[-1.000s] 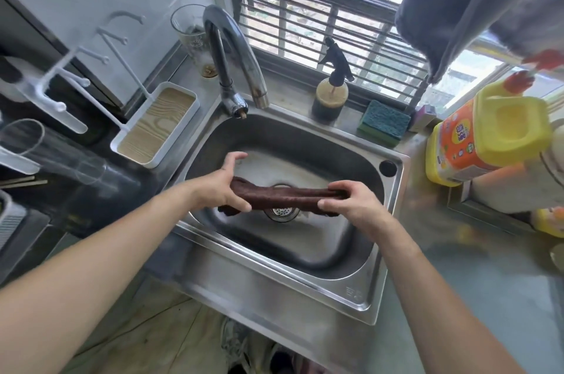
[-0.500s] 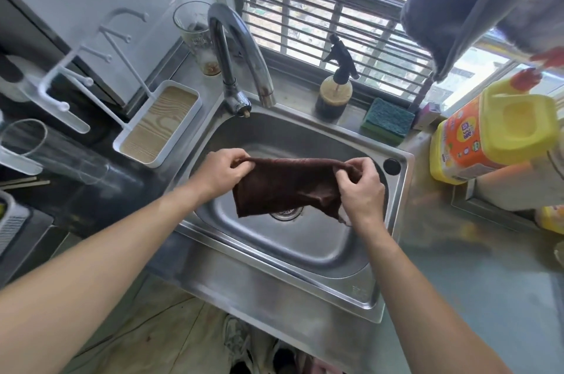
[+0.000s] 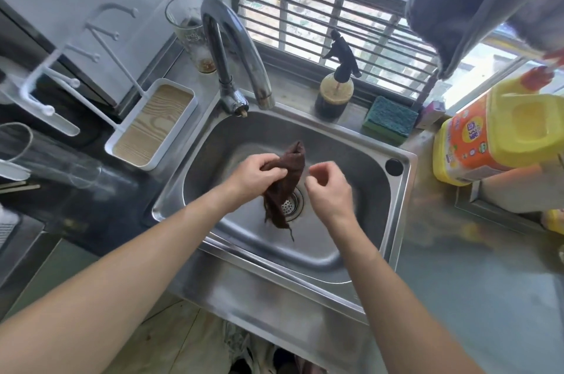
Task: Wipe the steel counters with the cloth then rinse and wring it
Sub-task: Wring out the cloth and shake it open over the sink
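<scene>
A dark brown cloth (image 3: 287, 178) hangs bunched over the drain of the steel sink (image 3: 360, 254). My left hand (image 3: 259, 173) grips its upper part, fingers curled round the fabric. My right hand (image 3: 328, 187) is just to the right of the cloth, apart from it, fingers curled and holding nothing. The tap (image 3: 235, 59) arches over the back of the basin, with no water running. Steel counter (image 3: 476, 291) stretches to the right of the sink.
Behind the sink stand a glass (image 3: 189, 34), a spray bottle (image 3: 335, 89) and a green sponge (image 3: 390, 120). A yellow detergent jug (image 3: 494, 135) sits at the right. A white rack with a tray (image 3: 152, 126) is at the left.
The cloth was stretched twisted between both hands, then spread open. Now my right hand has let go and the cloth hangs bunched from my left hand alone.
</scene>
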